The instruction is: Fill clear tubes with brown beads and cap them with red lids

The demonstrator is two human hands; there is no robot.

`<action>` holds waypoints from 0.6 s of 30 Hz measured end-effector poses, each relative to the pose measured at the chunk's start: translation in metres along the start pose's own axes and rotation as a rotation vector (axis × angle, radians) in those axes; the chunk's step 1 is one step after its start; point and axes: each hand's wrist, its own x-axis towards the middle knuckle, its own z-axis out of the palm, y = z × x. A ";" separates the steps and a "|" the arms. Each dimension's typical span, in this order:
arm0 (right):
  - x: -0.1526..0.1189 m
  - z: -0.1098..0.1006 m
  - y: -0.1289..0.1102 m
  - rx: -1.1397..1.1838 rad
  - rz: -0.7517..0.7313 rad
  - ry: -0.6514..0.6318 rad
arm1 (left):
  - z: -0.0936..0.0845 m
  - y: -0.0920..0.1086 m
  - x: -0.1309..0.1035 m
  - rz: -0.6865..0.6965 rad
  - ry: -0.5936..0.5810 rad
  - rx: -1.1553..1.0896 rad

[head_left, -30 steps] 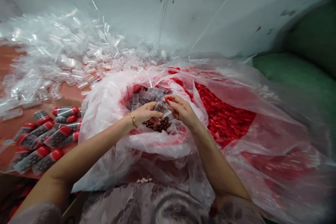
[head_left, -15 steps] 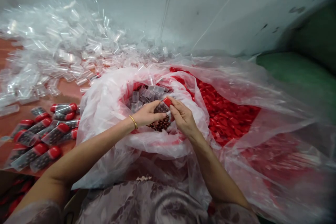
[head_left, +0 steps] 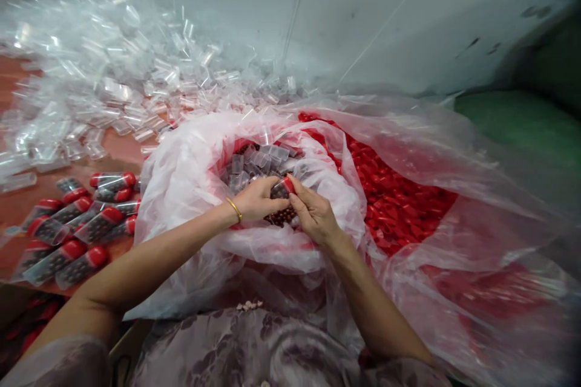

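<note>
Between my two hands is a small clear plastic tube (head_left: 278, 189) of dark beads with a red cap (head_left: 288, 184) at its right end. My left hand (head_left: 259, 198) is closed round the tube's body, a gold bangle at its wrist. The fingers of my right hand (head_left: 314, 208) pinch the red cap. Both hands are over the mouth of a white plastic bag (head_left: 181, 163). Inside it lie loose brown beads (head_left: 282, 216) and several clear empty tubes (head_left: 261, 160), partly hidden by my hands.
Capped bead-filled tubes (head_left: 98, 224) lie on the reddish table (head_left: 118, 154) at the left. Behind them rises a heap of clear tubes (head_left: 113, 84) against the pale wall (head_left: 245, 6). A clear bag of red caps (head_left: 394, 199) spreads out on the right.
The tube has tipped from slanting upward to lying flatter, and my right fingers have come down round its cap. The whole view has shifted slightly.
</note>
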 end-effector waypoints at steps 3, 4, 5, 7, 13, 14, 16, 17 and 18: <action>0.002 -0.014 -0.003 -0.075 -0.076 -0.037 | 0.000 0.005 -0.001 0.046 0.007 0.121; 0.004 -0.019 -0.004 -0.082 -0.091 -0.045 | 0.000 0.006 -0.001 0.061 0.003 0.129; 0.008 -0.022 -0.006 -0.077 -0.089 -0.036 | 0.000 0.007 0.000 0.063 -0.022 0.113; 0.016 -0.022 -0.010 -0.006 -0.003 0.049 | 0.001 0.010 0.001 0.020 -0.125 0.039; 0.037 0.015 -0.018 0.682 0.497 0.051 | 0.003 0.013 -0.001 0.080 -0.186 0.290; 0.038 0.020 -0.017 0.741 0.520 -0.032 | 0.004 0.012 -0.002 0.117 -0.177 0.345; 0.038 0.025 -0.016 0.784 0.533 -0.169 | 0.006 0.010 -0.003 0.158 -0.176 0.424; 0.037 0.026 -0.015 0.778 0.533 -0.213 | 0.006 0.008 -0.003 0.167 -0.177 0.464; 0.036 0.025 -0.013 0.755 0.531 -0.237 | 0.007 0.007 -0.003 0.168 -0.172 0.510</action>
